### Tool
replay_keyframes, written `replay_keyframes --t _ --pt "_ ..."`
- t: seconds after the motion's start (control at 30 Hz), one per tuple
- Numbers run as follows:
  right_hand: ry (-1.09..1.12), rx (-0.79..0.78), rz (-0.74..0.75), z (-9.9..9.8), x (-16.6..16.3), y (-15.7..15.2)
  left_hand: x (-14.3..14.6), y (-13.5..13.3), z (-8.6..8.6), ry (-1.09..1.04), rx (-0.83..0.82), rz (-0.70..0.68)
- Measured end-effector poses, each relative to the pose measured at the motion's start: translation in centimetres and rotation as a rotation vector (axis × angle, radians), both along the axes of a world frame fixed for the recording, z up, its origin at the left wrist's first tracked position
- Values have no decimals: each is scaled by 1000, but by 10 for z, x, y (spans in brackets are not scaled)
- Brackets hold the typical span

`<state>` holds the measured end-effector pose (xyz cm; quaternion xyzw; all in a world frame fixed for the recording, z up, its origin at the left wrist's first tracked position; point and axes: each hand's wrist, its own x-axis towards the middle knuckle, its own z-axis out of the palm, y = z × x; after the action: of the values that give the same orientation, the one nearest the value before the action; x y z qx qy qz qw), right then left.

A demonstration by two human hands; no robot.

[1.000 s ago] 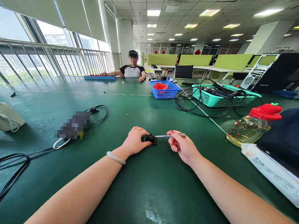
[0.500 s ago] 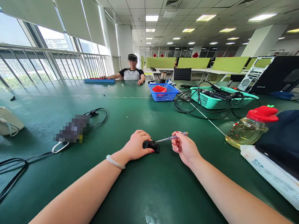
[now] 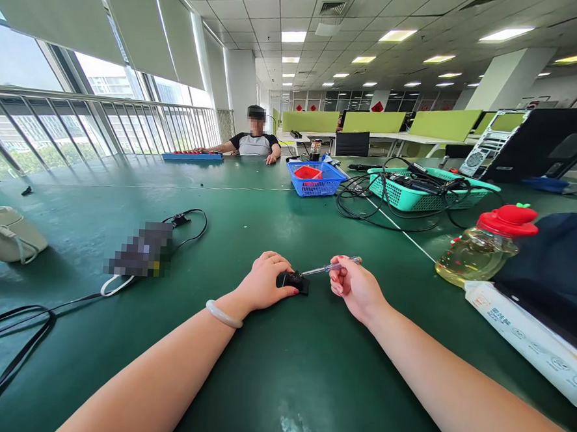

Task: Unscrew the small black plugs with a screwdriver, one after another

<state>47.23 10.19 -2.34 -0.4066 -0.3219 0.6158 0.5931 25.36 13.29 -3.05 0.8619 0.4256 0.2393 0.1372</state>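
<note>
On the green tabletop [image 3: 259,383], my left hand [image 3: 266,281] is closed around the left side of a small black part [image 3: 295,281], holding it against the surface. The thumb and a finger grip its near and far edges; what kind of part it is I cannot make out. My right hand [image 3: 355,286] pinches a screwdriver [image 3: 328,268] with a clear handle and a thin metal shaft. The shaft slants down to the left, and its tip is at the upper right of the black part. Whether the tip touches it is too small to tell.
A drink bottle [image 3: 482,244] with a red lid and a white wipes pack [image 3: 525,341] lie right. Behind stand a blue basket [image 3: 314,186] and a green basket [image 3: 426,200] with cables. A lanyard [image 3: 42,318] lies left. Another person [image 3: 254,143] sits across the table.
The right hand and the screwdriver have shifted very slightly, the handle end a touch lower. The left hand keeps its hold on the black part.
</note>
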Motion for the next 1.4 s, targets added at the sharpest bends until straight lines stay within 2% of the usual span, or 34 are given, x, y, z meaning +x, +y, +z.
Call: replay_keyframes --t 0.47,0.97,1.17,1.3,1.4 --pt "33 -72 -21 0 2 2 0 0 1 19 14 -6" --pt "83 -71 -56 3 2 0 2 -3 0 40 -13 53" --pt "20 -101 30 2 3 1 3 -2 -1 41 19 55" --pt "-50 -59 100 1 1 0 3 -3 1 56 21 80" --pt "-57 29 71 2 0 -1 3 -3 2 68 21 123"
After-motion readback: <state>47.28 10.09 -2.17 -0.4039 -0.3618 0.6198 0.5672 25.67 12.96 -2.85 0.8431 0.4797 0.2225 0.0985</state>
